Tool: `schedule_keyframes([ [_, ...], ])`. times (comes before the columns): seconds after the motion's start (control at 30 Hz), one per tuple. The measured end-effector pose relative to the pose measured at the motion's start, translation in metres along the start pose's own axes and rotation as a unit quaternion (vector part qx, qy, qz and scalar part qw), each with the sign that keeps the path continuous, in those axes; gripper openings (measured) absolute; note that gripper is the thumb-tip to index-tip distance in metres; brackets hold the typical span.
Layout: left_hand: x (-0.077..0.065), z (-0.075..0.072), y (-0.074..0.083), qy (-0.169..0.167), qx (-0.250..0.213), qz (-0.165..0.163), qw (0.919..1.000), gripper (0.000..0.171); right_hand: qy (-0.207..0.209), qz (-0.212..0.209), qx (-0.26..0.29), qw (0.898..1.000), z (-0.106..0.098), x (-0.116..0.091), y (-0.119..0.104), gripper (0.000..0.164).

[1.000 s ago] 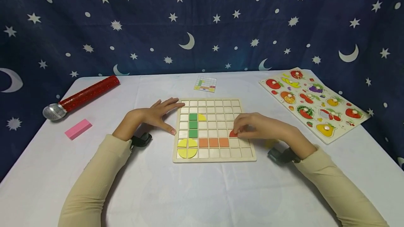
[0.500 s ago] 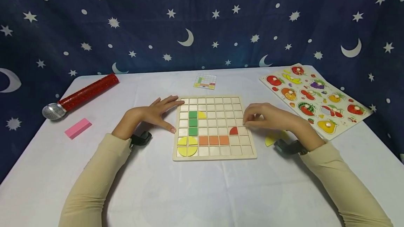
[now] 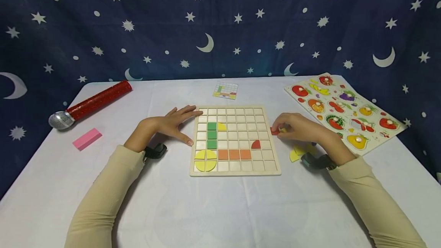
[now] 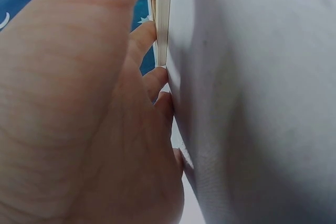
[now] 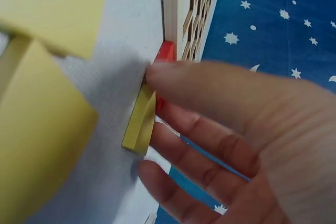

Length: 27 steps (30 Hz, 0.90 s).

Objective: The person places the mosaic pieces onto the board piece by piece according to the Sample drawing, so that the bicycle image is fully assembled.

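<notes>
A wooden grid board [image 3: 235, 173] lies mid-table with green squares [image 3: 211, 135], orange squares [image 3: 234, 154], yellow quarter circles [image 3: 205, 160] and a red quarter circle [image 3: 256, 144] in its cells. My left hand [image 3: 167, 126] is spread, fingertips at the board's left rim; the left wrist view shows those fingers [image 4: 155, 80] along the edge. Just off the right rim, my right hand [image 3: 295, 126] pinches a red piece [image 3: 274, 131] between thumb and fingers. In the right wrist view the red piece [image 5: 166, 51] is partly hidden, with a yellow piece [image 5: 139, 121] beside it.
More yellow pieces [image 3: 297, 152] lie by my right wrist. A small pattern card [image 3: 225, 90] sits behind the board. A fruit puzzle [image 3: 344, 112] lies at the right; a red microphone [image 3: 98, 100] and a pink block [image 3: 87, 139] are at the left.
The right hand has left the red quarter circle in its cell and moved right, off the board, to another red piece. The left hand has stayed at the board's left edge.
</notes>
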<state>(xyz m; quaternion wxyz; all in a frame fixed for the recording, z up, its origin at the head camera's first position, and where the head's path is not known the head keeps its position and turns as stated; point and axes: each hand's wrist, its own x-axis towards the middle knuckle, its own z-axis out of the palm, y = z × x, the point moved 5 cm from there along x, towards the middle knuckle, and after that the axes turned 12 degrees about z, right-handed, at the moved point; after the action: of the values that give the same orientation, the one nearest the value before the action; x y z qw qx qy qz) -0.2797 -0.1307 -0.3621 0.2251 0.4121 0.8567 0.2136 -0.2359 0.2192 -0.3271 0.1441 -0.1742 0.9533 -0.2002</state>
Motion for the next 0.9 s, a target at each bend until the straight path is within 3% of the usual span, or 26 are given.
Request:
schedule_keyframes([
  [0.4, -0.0001, 0.0055, -0.0009, -0.004, -0.001, -0.004, 1.0, 0.108, 0.003, 0.0, -0.002, 1.0, 0.0031, -0.0018, 0.0057, 0.019],
  [0.73, -0.0004, 0.0046, -0.0011, 0.001, 0.003, -0.005, 1.0, 0.109, -0.034, -0.017, 0.019, 0.999, -0.0005, -0.007, 0.0044, 0.023],
  [0.9, -0.0006, 0.002, -0.001, 0.001, 0.008, -0.006, 1.0, 0.109, -0.034, -0.031, 0.03, 0.999, -0.0063, -0.0091, 0.0009, 0.023],
])
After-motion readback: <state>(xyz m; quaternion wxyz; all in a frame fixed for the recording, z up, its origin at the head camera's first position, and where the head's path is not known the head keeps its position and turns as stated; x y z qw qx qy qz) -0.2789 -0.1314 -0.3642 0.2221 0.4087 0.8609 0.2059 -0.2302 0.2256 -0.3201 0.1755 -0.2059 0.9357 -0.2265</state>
